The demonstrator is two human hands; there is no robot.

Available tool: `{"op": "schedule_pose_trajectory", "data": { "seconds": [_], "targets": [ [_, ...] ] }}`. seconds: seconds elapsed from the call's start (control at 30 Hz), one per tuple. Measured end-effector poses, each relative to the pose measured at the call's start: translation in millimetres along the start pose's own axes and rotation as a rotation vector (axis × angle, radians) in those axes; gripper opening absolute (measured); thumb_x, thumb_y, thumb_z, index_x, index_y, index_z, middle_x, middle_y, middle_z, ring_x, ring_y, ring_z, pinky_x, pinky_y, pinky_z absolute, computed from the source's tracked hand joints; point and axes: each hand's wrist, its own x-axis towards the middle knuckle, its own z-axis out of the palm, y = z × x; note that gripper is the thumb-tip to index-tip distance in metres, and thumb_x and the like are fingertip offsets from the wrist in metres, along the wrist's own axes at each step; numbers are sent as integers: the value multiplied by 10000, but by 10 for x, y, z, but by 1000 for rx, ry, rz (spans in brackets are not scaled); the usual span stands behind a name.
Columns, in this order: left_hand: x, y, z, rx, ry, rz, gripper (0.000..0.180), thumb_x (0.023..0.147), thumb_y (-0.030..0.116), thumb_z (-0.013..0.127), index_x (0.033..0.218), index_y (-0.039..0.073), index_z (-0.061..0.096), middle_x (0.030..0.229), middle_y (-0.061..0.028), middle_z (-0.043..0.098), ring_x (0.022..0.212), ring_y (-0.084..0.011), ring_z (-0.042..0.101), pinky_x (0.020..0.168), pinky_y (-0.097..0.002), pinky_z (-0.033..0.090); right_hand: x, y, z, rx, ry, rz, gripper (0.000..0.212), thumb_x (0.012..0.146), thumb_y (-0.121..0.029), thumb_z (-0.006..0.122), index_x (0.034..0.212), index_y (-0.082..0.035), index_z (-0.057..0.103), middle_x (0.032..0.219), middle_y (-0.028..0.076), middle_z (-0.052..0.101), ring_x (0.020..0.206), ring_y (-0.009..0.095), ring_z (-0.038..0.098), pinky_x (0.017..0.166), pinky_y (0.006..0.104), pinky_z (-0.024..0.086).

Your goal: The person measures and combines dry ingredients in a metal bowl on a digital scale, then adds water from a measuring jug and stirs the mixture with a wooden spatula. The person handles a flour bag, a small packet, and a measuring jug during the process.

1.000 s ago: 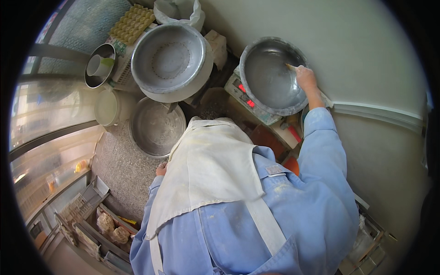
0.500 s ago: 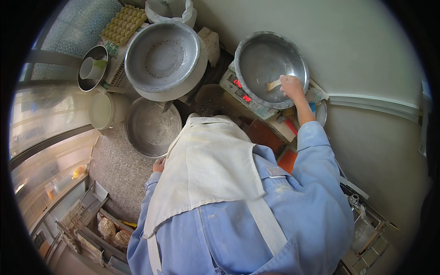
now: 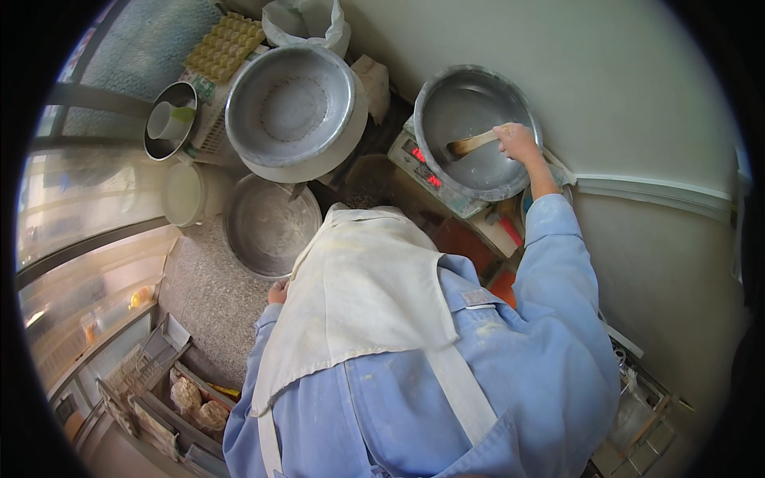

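My right hand (image 3: 519, 142) is closed round the wooden handle of a flat brush (image 3: 472, 144). The brush's dark bristles lie against the inside of a large metal bowl (image 3: 446, 180), which rests on a scale (image 3: 446, 197) with a lit red display. My left hand (image 3: 278, 291) hangs low beside the white apron (image 3: 358, 295), just below a second metal bowl (image 3: 267, 231) with a whitish film inside. The apron covers part of that hand, and its fingers are hidden.
More metal bowls (image 3: 291, 102) are stacked at the back left, next to a yellow egg tray (image 3: 225, 48). A small dark bowl (image 3: 163, 149) holds a pale cup (image 3: 169, 121). Beside it stands a round whitish tub (image 3: 182, 194). A red-handled tool (image 3: 510, 230) lies below the scale; the wall bounds the right.
My right hand has moved up and slightly right in the bowl. More of the brush now shows, its bristles pointing left. The whole view has shifted slightly; my left hand stays by the apron.
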Motion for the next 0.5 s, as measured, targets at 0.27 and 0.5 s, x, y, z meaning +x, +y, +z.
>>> {"op": "schedule_pose_trajectory", "data": {
  "seconds": [0.27, 0.5],
  "targets": [
    [230, -553, 20, 1, -27, 67, 242, 790, 177, 610, 938, -14, 599, 818, -77, 639, 696, -99, 568, 634, -246, 460, 347, 269, -164, -182, 374, 34, 306, 816, -318, 476, 839, -48, 617, 830, 186, 605, 803, 351, 571, 722, 430, 443],
    [183, -595, 90, 22, -2, 43, 235, 790, 167, 607, 933, -20, 598, 819, -85, 639, 700, -107, 573, 638, -250, 462, 469, 205, 45, -134, 543, 107, 308, 839, -307, 450, 833, -39, 601, 824, 205, 594, 814, 395, 553, 728, 457, 435]
  ]
}}
